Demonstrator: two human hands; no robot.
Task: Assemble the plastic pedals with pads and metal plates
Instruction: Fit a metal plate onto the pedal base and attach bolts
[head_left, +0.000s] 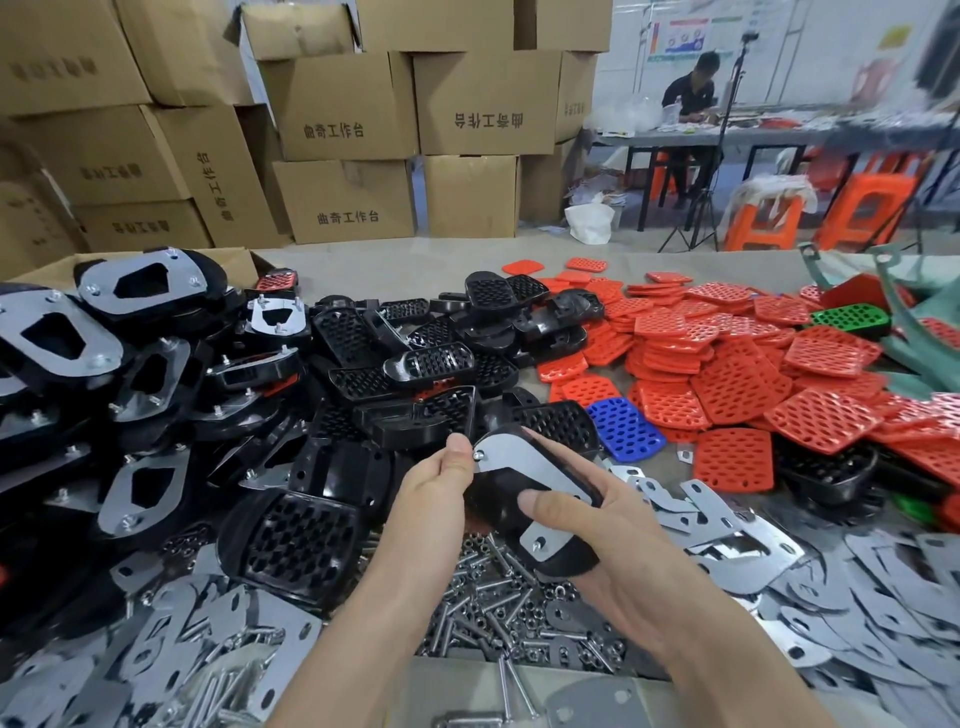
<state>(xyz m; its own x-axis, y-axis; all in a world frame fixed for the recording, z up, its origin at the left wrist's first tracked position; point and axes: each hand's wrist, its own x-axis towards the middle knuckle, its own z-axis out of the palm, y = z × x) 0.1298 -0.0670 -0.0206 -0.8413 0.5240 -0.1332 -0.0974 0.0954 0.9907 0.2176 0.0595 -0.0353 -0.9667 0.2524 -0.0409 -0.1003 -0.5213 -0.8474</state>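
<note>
I hold a black plastic pedal (498, 512) over the table, its underside up, with a metal plate (511, 457) lying on it and screw ends poking through. My left hand (441, 486) pinches the pedal's far left corner by a nut. My right hand (587, 535) grips the pedal from the right, thumb pressed on its middle. Loose black pedals (415, 358) are heaped behind, and red pads (727, 384) spread to the right. Loose metal plates (727, 525) lie at the right, and screws and nuts (493, 603) lie under my hands.
Pedals with plates fitted (104, 332) are stacked at the left. A blue pad (623, 428) and a green pad (852, 319) lie among the red ones. Cardboard boxes (337, 119) are stacked behind the table. A person sits at a far table (779, 135), near orange stools.
</note>
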